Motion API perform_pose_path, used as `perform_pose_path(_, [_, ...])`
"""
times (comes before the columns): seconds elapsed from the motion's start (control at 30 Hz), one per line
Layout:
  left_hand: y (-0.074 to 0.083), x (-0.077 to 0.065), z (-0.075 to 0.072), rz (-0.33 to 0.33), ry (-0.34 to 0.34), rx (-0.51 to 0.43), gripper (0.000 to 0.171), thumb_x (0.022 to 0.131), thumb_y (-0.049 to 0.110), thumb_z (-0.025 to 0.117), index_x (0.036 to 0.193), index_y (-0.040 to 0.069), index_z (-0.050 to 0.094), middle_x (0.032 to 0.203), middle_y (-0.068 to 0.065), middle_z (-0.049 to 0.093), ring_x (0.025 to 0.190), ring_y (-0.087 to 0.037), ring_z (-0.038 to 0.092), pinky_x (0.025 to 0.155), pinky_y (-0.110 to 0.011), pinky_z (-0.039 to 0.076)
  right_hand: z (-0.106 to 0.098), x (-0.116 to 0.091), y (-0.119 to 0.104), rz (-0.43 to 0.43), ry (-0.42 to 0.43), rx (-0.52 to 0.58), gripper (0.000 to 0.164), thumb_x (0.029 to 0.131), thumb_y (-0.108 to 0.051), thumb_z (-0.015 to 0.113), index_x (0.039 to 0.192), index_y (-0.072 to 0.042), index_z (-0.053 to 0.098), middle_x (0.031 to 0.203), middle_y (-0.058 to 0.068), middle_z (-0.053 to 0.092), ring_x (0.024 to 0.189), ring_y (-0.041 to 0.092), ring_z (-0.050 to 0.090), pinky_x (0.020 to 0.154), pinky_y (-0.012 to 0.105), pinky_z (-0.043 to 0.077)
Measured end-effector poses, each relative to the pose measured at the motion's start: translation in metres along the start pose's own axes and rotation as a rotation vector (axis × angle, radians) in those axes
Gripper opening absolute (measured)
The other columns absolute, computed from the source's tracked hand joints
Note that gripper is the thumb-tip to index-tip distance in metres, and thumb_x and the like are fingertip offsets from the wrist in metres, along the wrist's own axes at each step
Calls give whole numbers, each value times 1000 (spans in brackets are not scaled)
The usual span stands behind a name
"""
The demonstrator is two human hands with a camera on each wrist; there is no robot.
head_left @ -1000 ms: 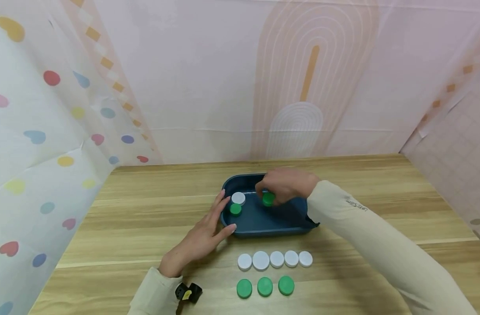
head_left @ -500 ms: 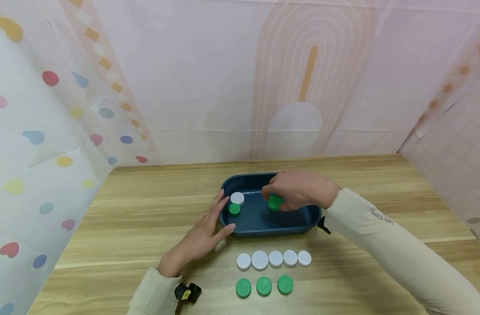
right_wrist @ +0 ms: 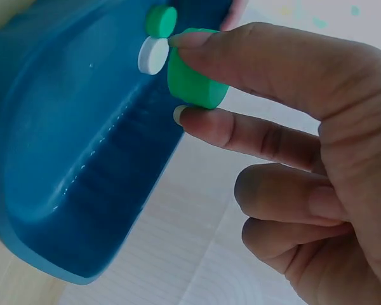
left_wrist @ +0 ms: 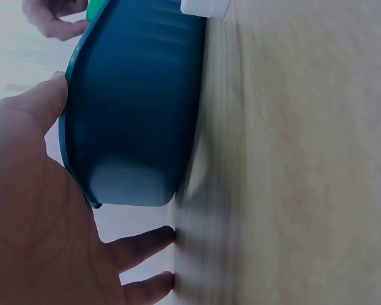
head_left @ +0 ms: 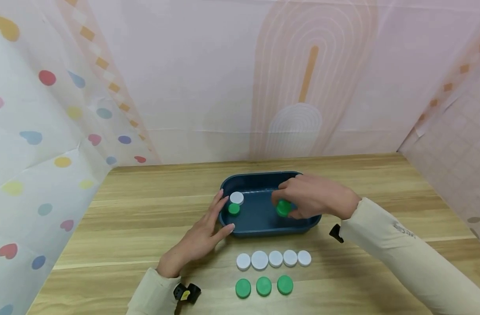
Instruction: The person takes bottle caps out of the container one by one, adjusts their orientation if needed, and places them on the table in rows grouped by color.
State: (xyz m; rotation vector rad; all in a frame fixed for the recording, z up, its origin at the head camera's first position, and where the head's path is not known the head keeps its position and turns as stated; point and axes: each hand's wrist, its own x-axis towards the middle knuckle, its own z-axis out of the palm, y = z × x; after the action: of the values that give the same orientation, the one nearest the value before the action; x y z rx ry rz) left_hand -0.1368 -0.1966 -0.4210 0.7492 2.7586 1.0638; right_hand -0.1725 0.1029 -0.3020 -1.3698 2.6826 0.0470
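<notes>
Between the thumb and index finger of my right hand (head_left: 316, 194), a green bottle cap (right_wrist: 193, 79) is pinched above the blue tray (head_left: 259, 214). The other fingers of that hand are curled in, as the right wrist view shows. My left hand (head_left: 200, 234) rests with fairly straight fingers at the tray's left end, thumb at the rim in the left wrist view. Inside the tray, near that end, a white cap (head_left: 237, 198) lies beside a smaller green cap (head_left: 234, 209).
In front of the tray, several white caps (head_left: 259, 260) form a row on the wooden table (head_left: 145, 210). Closer to me lies a row of three green caps (head_left: 264, 286). A patterned cloth (head_left: 208, 87) hangs behind the table and along its sides.
My right hand has moved right and slightly toward me over the tray, still pinching the green bottle cap. The left hand and the rows of caps stay where they were.
</notes>
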Motion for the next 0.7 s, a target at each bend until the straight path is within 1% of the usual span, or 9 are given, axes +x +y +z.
perform_pose_path(0.23, [-1,-1,-1,4,9,3,71,99,43,48,155,19,10,160,4,-6,142,-31,17,102,-61,30,1,-13,-8,-14,22,-24,33,81,-25,77,111,-24,64,99,-6,62,74,11,54,66,26,49])
perform_pose_path(0.33, [-1,-1,-2,7,7,0,71,99,42,48,155,18,11,160,3,-6,142,-31,17,103,-61,30,3,-18,-11,-27,33,-24,33,81,-25,77,111,-24,64,99,-6,63,74,11,56,66,28,49])
perform_pose_path(0.47, [0,-1,-2,7,5,-5,71,99,43,48,155,19,10,160,4,-6,142,-31,17,103,-60,30,6,-25,-14,-41,54,-12,32,80,-25,78,109,-23,64,97,-8,62,72,10,56,65,29,50])
perform_pose_path(0.57, [0,-1,-1,6,5,-3,71,99,44,48,155,21,9,160,5,-6,142,-31,16,103,-61,30,10,-31,-18,-65,80,4,28,81,-26,77,105,-23,64,92,-10,60,68,7,54,62,25,48])
perform_pose_path(0.7, [0,-1,-1,12,3,0,72,99,44,48,155,20,9,160,4,-7,143,-30,15,103,-61,29,19,-41,-23,-98,112,49,20,84,-26,75,99,-22,62,84,-13,55,62,3,47,56,19,44])
